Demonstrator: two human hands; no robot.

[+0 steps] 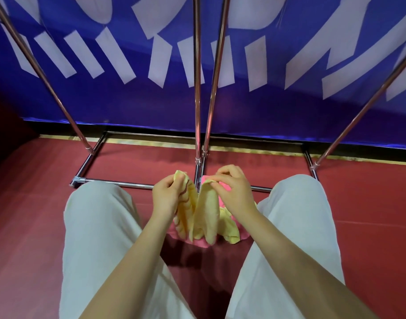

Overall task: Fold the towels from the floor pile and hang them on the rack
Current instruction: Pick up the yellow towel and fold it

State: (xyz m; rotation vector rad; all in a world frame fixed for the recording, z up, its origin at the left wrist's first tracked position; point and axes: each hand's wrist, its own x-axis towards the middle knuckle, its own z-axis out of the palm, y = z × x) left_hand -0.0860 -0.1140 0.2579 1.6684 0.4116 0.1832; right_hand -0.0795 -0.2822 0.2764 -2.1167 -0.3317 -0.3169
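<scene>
Against the blue banner (pixel 243 111), the metal rack (pixel 198 88) stands on the red floor (pixel 24 215). Between the knees, a yellow towel (pixel 204 212) hangs above a pink towel (pixel 197 244). Left hand (pixel 166 195) and right hand (pixel 234 189) each pinch an upper corner.

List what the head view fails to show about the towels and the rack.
- Rack: top rails cut off by the upper frame edge.
- Pink towel: mostly hidden under the yellow towel.
- Pile size: covered by both hands, left hand, right hand.
</scene>
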